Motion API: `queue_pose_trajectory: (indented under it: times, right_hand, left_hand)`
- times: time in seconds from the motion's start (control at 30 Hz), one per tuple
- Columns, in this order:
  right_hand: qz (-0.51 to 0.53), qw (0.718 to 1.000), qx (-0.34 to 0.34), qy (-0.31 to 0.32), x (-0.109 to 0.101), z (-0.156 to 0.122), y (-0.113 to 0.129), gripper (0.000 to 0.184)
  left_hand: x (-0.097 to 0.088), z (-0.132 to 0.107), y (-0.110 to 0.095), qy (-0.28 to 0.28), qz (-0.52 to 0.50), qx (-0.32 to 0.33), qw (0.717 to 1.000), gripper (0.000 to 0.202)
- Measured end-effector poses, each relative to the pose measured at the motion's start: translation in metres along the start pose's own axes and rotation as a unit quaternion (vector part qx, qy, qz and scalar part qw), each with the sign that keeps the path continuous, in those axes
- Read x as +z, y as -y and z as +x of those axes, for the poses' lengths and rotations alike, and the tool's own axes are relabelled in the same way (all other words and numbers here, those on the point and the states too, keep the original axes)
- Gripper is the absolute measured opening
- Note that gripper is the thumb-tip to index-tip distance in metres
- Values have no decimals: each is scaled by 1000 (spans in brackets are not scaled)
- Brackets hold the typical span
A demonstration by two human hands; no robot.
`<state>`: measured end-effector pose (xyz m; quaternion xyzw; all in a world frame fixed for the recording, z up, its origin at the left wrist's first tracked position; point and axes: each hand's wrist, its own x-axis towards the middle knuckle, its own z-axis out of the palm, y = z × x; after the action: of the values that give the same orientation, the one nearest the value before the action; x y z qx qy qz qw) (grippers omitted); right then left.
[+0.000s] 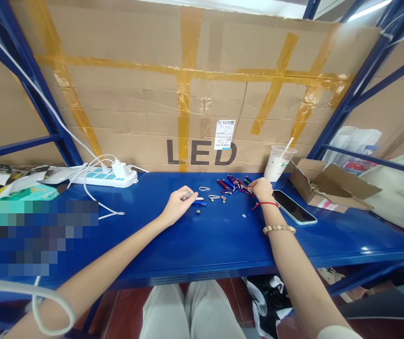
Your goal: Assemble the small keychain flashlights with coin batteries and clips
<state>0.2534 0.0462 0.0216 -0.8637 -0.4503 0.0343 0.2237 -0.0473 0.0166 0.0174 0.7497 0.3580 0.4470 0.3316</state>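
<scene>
My left hand [178, 206] is closed around small silvery pieces [187, 196], too small to name exactly. Just beside its fingertips, a blue metal tube [199, 203] lies on the blue table [209, 249]. My right hand [261, 189] pinches at the right edge of a pile of small red, blue and purple metal tubes [235, 182] with clips; what its fingertips hold is hidden. Between the hands are a silver carabiner [204, 189], another carabiner [214, 197] and tiny metal parts [223, 199]. A small dark piece [197, 211] and a flat pale disc [244, 215] lie nearer me.
A phone [295, 207] lies right of my right wrist, with a plastic cup [277, 162] and straw behind it. An open cardboard box [329, 188] stands farther right. At the left are a power strip [108, 177] and white cables. A large cardboard sheet [134, 108] backs the table.
</scene>
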Motion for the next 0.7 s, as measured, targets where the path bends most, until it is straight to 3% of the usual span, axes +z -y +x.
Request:
queue_pose_trajectory:
  times: [0.33,0.47,0.57,0.7]
  right_hand:
    - [-41,999,-4,20,4,7,4,37]
    - [-62,997,-18,37,6,11,1,32]
    - [-76,996,-30,36,7,11,-2,30]
    - [-83,995,-43,32,7,10,-3,29]
  left_hand:
    - [0,-7,-12,28,-35,82,996,44]
    - [1,-8,-13,32,-51,97,993,45]
    - [2,-6,-11,20,-35,85,996,43]
    - [2,-4,-6,-21,-31,20,999,35]
